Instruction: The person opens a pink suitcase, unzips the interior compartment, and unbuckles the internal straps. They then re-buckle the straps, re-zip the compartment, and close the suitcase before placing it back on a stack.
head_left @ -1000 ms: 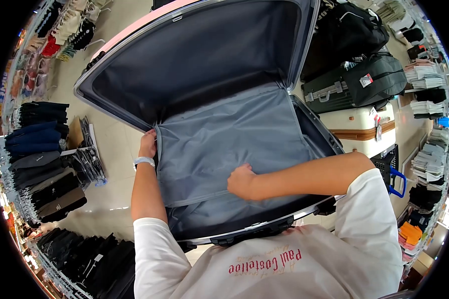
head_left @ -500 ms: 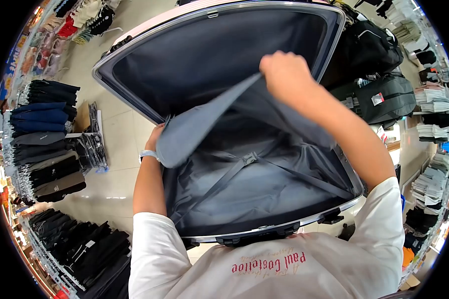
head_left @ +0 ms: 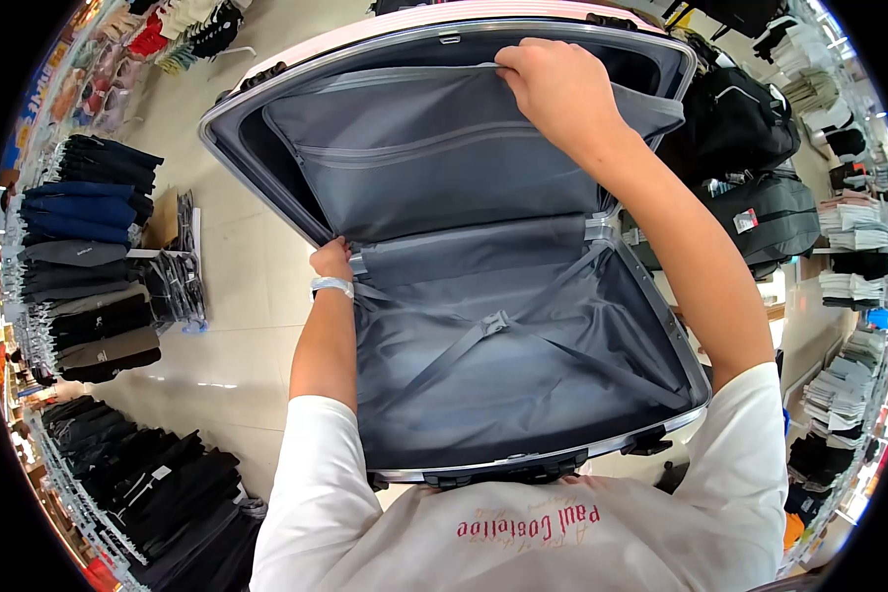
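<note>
— Where is the suitcase point(head_left: 483, 409) placed?

— It is set wide open just in front of the white shirt point(head_left: 553, 553).

— And how are the hands used?

— The flap point(head_left: 444, 183) is grasped by its top edge in the right hand point(head_left: 557, 84), before the raised lid point(head_left: 454, 16). The left hand point(head_left: 332, 260) is curled at the left hinge corner; whether anything is gripped there cannot be told.

— How is the flap best handled?

— By a firm pinch near mid-edge, with the pull shared evenly so the zip point(head_left: 395, 156) is not strained. The right corner, seemingly lapped over the lid's side, should be watched, and the crossed straps point(head_left: 451, 357) and buckle point(head_left: 494, 323) should not be snagged.
</note>
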The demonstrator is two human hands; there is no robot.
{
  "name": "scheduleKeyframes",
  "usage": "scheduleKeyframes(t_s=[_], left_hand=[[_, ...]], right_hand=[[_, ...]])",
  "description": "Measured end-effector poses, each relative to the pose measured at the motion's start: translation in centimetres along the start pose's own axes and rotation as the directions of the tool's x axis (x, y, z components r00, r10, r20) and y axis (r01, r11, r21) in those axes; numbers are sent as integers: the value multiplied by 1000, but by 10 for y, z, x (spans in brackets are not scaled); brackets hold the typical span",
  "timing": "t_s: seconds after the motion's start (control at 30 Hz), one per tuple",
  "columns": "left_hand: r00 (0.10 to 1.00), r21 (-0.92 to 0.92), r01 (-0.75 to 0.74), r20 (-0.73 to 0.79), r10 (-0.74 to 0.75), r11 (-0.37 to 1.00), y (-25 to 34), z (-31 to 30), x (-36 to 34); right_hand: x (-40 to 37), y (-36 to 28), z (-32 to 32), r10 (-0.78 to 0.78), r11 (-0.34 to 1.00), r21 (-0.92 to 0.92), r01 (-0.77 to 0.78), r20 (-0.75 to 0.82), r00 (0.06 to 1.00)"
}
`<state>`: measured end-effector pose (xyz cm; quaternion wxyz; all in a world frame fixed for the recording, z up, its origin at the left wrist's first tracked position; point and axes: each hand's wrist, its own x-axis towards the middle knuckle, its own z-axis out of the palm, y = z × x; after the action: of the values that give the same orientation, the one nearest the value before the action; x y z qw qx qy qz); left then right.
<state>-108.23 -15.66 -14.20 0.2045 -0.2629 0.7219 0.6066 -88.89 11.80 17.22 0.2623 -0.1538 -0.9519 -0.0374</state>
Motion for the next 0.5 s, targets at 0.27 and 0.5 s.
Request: scheduleKeyframes(t_s=[0.27, 0.5], left_hand=[[999, -76, -29, -41, 26, 997, -2, 0, 1], [963, -77, -253, -116, 244, 964, -27, 7, 2]], right_hand=[[-1, 4, -4, -26, 1000, 6, 26, 39, 999], [-2, 3, -2, -50, 999, 4, 49, 61, 997]])
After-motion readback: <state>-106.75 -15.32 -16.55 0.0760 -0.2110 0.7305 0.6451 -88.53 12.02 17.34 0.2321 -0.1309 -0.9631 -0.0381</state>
